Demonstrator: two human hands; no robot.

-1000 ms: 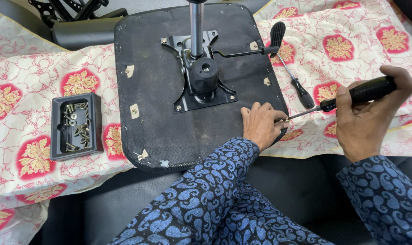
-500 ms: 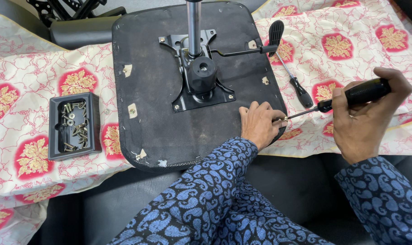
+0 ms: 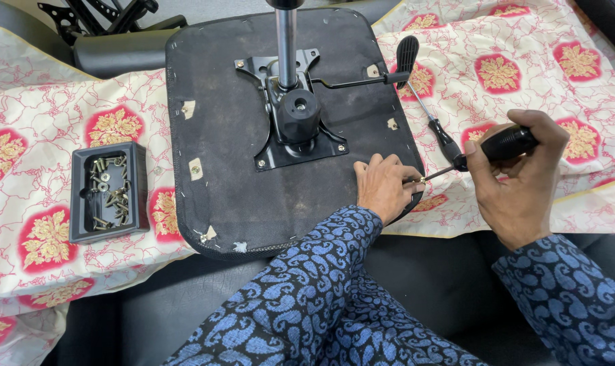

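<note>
- Head view: the left hand (image 3: 382,186) rests on the near right edge of the upturned black fabric-covered chair seat (image 3: 233,176), fingertips pinched narrowly on a small screw (barely visible) at the seat's rim.
- The right hand (image 3: 517,179) is wrapped firmly round the black-handled screwdriver (image 3: 487,150), its shaft slanting down-left so the tip meets those fingertips.
- Done well, I judge, this step needs the shaft in line with the screw and steady pressure, the pinch freed only once the thread bites.
- Spare screws lie in the small black plastic tray (image 3: 109,192), well apart on the floral red-and-cream cloth (image 3: 36,156).
</note>
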